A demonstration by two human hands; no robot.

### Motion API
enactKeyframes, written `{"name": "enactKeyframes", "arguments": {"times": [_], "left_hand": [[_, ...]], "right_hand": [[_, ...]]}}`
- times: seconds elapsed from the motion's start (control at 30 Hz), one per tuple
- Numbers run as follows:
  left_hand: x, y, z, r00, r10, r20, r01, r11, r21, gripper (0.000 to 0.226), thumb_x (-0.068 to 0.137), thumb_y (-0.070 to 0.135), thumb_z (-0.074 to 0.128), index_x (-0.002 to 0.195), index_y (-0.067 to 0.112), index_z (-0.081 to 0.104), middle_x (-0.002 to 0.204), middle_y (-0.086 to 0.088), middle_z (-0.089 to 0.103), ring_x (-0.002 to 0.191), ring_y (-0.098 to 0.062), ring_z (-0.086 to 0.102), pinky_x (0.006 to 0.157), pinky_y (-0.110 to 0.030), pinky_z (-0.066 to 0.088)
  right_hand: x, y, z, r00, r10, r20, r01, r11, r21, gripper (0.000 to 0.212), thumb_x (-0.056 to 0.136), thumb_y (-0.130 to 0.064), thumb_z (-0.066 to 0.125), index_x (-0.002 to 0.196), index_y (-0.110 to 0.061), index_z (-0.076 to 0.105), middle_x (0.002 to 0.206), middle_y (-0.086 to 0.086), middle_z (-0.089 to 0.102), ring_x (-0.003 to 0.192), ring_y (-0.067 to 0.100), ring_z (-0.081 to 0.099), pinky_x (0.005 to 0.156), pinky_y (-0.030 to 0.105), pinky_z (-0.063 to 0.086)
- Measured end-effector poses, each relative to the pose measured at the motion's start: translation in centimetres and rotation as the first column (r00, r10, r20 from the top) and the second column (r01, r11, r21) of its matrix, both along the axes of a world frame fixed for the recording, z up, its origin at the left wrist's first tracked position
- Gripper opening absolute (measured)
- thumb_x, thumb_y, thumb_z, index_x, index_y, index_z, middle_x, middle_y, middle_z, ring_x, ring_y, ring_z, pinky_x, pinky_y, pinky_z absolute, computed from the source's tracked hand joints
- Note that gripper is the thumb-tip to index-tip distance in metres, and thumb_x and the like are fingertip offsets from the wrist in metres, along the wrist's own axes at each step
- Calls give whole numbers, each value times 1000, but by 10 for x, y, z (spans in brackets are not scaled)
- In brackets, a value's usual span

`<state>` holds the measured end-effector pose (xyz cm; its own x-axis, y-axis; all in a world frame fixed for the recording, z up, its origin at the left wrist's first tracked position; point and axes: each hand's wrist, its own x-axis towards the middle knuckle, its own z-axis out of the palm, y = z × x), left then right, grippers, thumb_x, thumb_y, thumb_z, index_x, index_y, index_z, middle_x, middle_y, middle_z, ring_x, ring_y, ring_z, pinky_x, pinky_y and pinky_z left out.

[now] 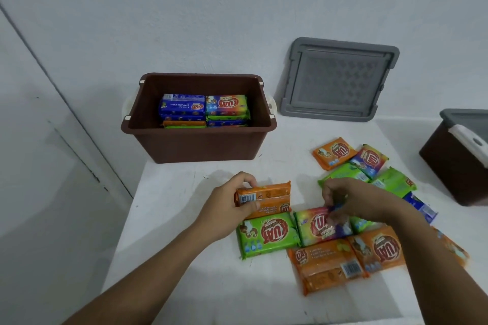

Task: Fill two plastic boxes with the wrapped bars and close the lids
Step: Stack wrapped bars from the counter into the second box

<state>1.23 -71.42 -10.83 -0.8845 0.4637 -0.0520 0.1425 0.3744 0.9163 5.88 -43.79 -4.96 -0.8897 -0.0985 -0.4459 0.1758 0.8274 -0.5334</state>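
Wrapped bars [340,224] lie scattered on the white desk [184,272], orange, green and multicoloured. The left hand [232,208] grips an orange bar [266,199] by its end, just above the desk. The right hand [343,200] pinches the edge of a multicoloured bar [314,227]. Behind them, an open brown box [198,140] holds stacked bars. A grey lid [338,79] leans against the wall; a second, lidded box [459,161] sits at right.

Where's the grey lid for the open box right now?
In the head view, the grey lid leans upright against the back wall, right of the open brown box and behind the loose bars on the table.
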Motion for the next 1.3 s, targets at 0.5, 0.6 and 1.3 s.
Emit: {"name": "enactKeyframes", "arguments": {"times": [0.5, 0.6, 1.3], "left_hand": [[-5, -11, 39, 985, 171, 17, -166, 926, 340, 10, 97, 23, 51, 99, 32, 51, 96, 5, 60, 83, -15, 70, 64, -34, 60], [-10, -18, 60, 983, 183, 20, -176, 903, 392, 7, 96, 22, 51, 99, 27, 55, 97, 1, 63, 81, -15, 71, 60, -34, 60], [-185, -63, 104, 832, 554, -10, -542, 817, 198, 9, 96, 21, 54, 91, 15, 50, 97, 0, 51, 82, -18, 60, 64, -36, 61]], "right_hand": [[-20, -6, 1, 898, -440, -4, 279, 577, -768, 33, 63, -33, 77, 82, -13, 58, 80, 9, 69, 68, 20, 68, 55, 28, 56], [-32, -9, 11, 864, -503, 22, 280, 443, -852, 44, 51, -39, 87, 77, -12, 63, 76, 9, 68, 64, 17, 68, 52, 26, 56], [-206, -130, 86, 831, -554, -54, 352, 598, -720, 17, 87, 4, 62, 76, -10, 58, 90, 9, 60, 89, 26, 61, 63, 36, 59]]}}
